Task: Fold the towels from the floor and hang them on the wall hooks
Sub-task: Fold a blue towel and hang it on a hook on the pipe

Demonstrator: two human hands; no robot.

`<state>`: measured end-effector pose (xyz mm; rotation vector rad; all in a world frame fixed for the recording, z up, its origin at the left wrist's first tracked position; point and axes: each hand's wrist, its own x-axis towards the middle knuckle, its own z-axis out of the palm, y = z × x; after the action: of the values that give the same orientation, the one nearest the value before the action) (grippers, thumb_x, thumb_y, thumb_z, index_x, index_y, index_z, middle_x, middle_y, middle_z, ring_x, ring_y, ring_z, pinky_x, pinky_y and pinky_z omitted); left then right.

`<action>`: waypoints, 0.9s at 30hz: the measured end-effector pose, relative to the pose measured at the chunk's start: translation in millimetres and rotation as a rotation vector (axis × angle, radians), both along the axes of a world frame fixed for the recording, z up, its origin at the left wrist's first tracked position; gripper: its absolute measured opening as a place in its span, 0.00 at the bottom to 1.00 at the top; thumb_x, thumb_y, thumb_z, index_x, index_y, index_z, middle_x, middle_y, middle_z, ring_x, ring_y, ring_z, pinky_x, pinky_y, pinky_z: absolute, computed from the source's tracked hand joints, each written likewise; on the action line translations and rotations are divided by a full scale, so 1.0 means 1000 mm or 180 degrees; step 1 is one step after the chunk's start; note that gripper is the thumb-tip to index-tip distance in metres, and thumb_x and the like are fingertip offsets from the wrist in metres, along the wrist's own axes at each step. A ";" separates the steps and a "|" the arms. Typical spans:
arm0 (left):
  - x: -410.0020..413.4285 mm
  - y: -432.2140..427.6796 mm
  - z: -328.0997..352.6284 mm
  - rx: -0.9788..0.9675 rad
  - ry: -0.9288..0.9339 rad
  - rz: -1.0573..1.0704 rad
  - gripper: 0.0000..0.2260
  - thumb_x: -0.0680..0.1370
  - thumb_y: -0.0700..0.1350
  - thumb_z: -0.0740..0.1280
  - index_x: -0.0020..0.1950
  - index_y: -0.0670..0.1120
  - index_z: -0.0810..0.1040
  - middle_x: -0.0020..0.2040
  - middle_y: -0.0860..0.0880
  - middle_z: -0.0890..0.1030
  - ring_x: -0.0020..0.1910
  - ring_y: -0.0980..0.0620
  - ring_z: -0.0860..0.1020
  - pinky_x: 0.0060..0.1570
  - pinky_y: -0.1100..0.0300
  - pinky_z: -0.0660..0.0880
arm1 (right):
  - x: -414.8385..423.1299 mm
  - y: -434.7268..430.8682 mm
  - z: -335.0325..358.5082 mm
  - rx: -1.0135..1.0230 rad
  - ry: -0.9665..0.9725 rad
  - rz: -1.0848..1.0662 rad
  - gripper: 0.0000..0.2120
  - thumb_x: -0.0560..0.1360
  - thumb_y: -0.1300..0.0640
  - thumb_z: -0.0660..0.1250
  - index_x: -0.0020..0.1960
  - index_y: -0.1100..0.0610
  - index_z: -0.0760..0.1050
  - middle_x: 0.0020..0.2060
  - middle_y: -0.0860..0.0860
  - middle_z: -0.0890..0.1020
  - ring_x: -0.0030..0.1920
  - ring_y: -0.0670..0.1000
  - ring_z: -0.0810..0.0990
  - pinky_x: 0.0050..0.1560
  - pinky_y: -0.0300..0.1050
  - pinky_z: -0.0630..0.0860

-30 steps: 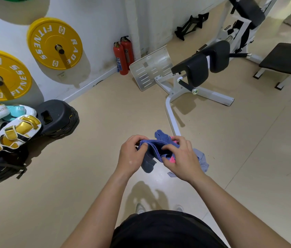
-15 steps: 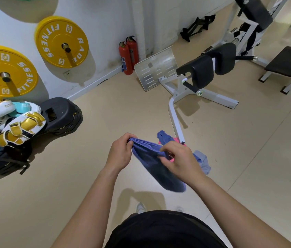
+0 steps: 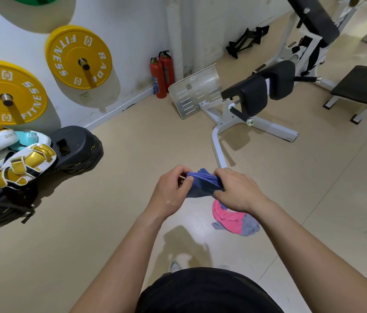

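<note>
A blue towel (image 3: 203,184) is bunched into stacked folds between both hands, at mid-frame above the floor. My left hand (image 3: 171,190) pinches its left end with thumb and fingers. My right hand (image 3: 239,190) grips its right end, palm down. Below my right hand a pink towel (image 3: 227,215) lies crumpled on the beige floor, with a grey-blue cloth (image 3: 249,227) partly under it. No wall hooks for towels are visible.
Yellow weight plates (image 3: 78,57) hang on pegs on the white wall. Boxing pads and a dark bag (image 3: 15,163) pile at the left. Two red fire extinguishers (image 3: 162,75) stand by the wall. A white exercise machine (image 3: 257,102) and a black bench (image 3: 363,86) stand beyond.
The blue towel hung open from both hands half a second ago; now it is gathered into a compact fold between them. The pink towel on the floor has come into view.
</note>
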<state>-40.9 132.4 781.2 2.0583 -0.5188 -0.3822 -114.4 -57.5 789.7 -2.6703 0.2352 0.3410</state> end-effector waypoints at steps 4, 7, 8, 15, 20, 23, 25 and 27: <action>0.005 -0.003 0.007 -0.0155 -0.0117 -0.0058 0.07 0.79 0.41 0.66 0.48 0.53 0.80 0.44 0.59 0.82 0.42 0.57 0.80 0.45 0.62 0.76 | 0.014 0.014 0.015 0.0045 -0.0656 0.0460 0.11 0.74 0.43 0.63 0.52 0.47 0.71 0.45 0.44 0.76 0.45 0.48 0.72 0.48 0.44 0.61; 0.009 -0.001 0.013 -0.0470 0.0003 0.0531 0.10 0.77 0.39 0.70 0.44 0.55 0.81 0.42 0.60 0.83 0.42 0.58 0.81 0.44 0.66 0.76 | 0.029 0.018 0.024 0.0212 -0.0882 0.0501 0.05 0.80 0.48 0.60 0.48 0.48 0.71 0.43 0.46 0.78 0.46 0.52 0.76 0.41 0.46 0.65; 0.010 0.001 0.014 -0.0628 0.0121 0.0731 0.09 0.76 0.39 0.71 0.44 0.54 0.81 0.42 0.59 0.84 0.41 0.57 0.81 0.43 0.66 0.77 | 0.033 0.019 0.030 0.0255 -0.0870 0.0526 0.05 0.80 0.48 0.60 0.48 0.47 0.70 0.43 0.45 0.78 0.46 0.53 0.76 0.41 0.47 0.69; 0.013 0.011 0.007 -0.0593 0.1076 0.0372 0.10 0.71 0.43 0.77 0.49 0.47 0.82 0.46 0.46 0.86 0.43 0.53 0.83 0.43 0.58 0.79 | 0.062 0.017 0.090 0.0679 -0.0970 0.0959 0.04 0.81 0.53 0.60 0.48 0.50 0.72 0.39 0.46 0.78 0.43 0.51 0.75 0.44 0.49 0.72; 0.009 0.004 -0.009 -0.0492 0.1409 0.0245 0.16 0.65 0.50 0.78 0.49 0.48 0.82 0.44 0.52 0.86 0.42 0.54 0.84 0.37 0.63 0.78 | 0.076 0.001 0.126 0.0518 -0.1221 0.0949 0.05 0.82 0.52 0.60 0.51 0.51 0.74 0.43 0.46 0.79 0.46 0.50 0.77 0.47 0.50 0.74; 0.008 0.007 -0.015 -0.0387 0.1478 0.0206 0.11 0.71 0.45 0.78 0.51 0.48 0.82 0.44 0.53 0.86 0.41 0.58 0.84 0.36 0.65 0.78 | 0.081 -0.016 0.132 0.0412 -0.1375 0.0722 0.04 0.82 0.52 0.60 0.51 0.49 0.73 0.45 0.46 0.80 0.46 0.49 0.77 0.47 0.50 0.75; 0.010 0.016 -0.023 -0.0346 0.1463 0.0179 0.12 0.70 0.46 0.77 0.52 0.49 0.82 0.47 0.52 0.86 0.46 0.54 0.84 0.42 0.62 0.80 | 0.081 -0.028 0.130 0.0271 -0.1495 0.0489 0.03 0.82 0.50 0.59 0.52 0.46 0.71 0.44 0.47 0.79 0.46 0.53 0.77 0.48 0.53 0.75; 0.014 0.028 -0.027 -0.0254 0.1344 0.0162 0.11 0.71 0.46 0.76 0.52 0.50 0.82 0.48 0.52 0.86 0.48 0.53 0.84 0.47 0.60 0.79 | 0.080 -0.040 0.123 -0.0014 -0.1526 0.0194 0.05 0.82 0.48 0.57 0.52 0.47 0.70 0.45 0.50 0.80 0.46 0.57 0.77 0.47 0.55 0.76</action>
<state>-26.7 160.3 754.3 1.8405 -0.2205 -0.7319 -34.8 -97.9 912.6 -2.6708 0.0054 -0.2839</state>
